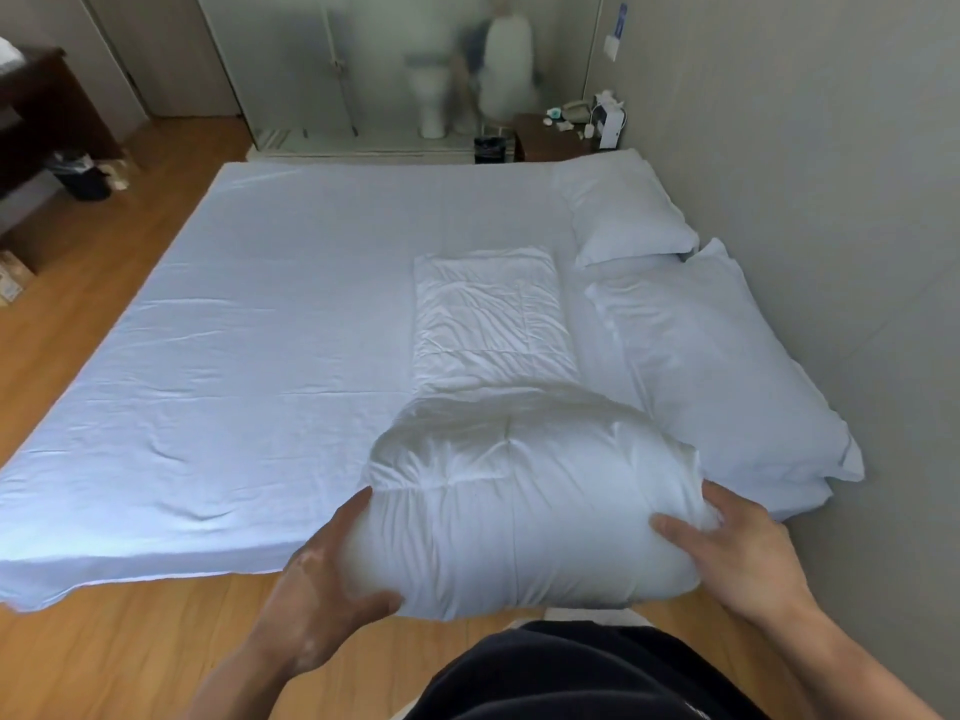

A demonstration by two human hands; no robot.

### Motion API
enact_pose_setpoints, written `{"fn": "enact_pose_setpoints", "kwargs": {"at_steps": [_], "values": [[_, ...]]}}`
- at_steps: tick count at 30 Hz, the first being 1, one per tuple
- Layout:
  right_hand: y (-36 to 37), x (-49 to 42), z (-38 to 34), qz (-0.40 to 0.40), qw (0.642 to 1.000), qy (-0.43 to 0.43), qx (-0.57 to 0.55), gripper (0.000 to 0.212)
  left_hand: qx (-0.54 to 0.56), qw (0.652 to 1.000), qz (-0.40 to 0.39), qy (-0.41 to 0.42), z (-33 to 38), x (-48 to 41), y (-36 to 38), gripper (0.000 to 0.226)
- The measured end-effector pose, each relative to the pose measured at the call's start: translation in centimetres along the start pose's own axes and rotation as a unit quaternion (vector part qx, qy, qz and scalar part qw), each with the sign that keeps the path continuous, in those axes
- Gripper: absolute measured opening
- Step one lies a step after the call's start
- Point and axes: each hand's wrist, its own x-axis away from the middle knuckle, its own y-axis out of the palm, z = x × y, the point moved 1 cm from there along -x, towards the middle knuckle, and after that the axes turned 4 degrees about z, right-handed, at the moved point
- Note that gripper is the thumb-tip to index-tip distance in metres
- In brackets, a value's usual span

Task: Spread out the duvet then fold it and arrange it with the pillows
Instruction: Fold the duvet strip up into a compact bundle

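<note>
White duvet (519, 459): folded into a narrow strip lying on the right half of the bed, lengthwise, just beside the pillows. The far part of the strip lies flat on the sheet (234, 330). The near part is doubled over into a thick, rounded bundle at the near edge of the bed, raised above the flat part.

Left hand (332, 563): grips the left side of the bundle, thumb on top, fingers curled underneath.

Right hand (737, 548): holds the right side of the bundle, fingers spread across the fabric and pressing into it, thumb above. The fabric bunches at this grip.

Pillows: two, pale blue, placed end to end along the wall (831, 174) on the right. The far pillow (623, 215) lies at the far right corner of the bed. The near pillow (717, 376) lies alongside the duvet strip, its near end close to the right hand.

Sheet: pale blue, lightly creased, covering the whole bed.

Surroundings: wooden floor (130, 641); a dark nightstand (556, 137) with small items past the far corner; a black bin (489, 149) beside it.
</note>
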Motion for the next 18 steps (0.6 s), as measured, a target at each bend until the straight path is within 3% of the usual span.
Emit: {"fn": "enact_pose_setpoints", "kwargs": {"at_steps": [6, 14, 18], "values": [[-0.9, -5.5, -4.4, 0.05, 0.998, -0.031, -0.015, 0.045, -0.04, 0.996, 0.018, 0.073, 2.9, -6.0, -3.3, 0.105], [-2.1, -18.3, -9.8, 0.082, 0.995, -0.056, -0.025, 0.047, 0.003, 0.992, 0.104, 0.078, 8.7, -17.5, -6.2, 0.079], [-2.2, -27.3, -12.0, 0.085, 0.993, -0.074, -0.037, 0.037, 0.019, 0.989, 0.136, 0.062, 11.6, -25.1, -6.9, 0.07]]}}
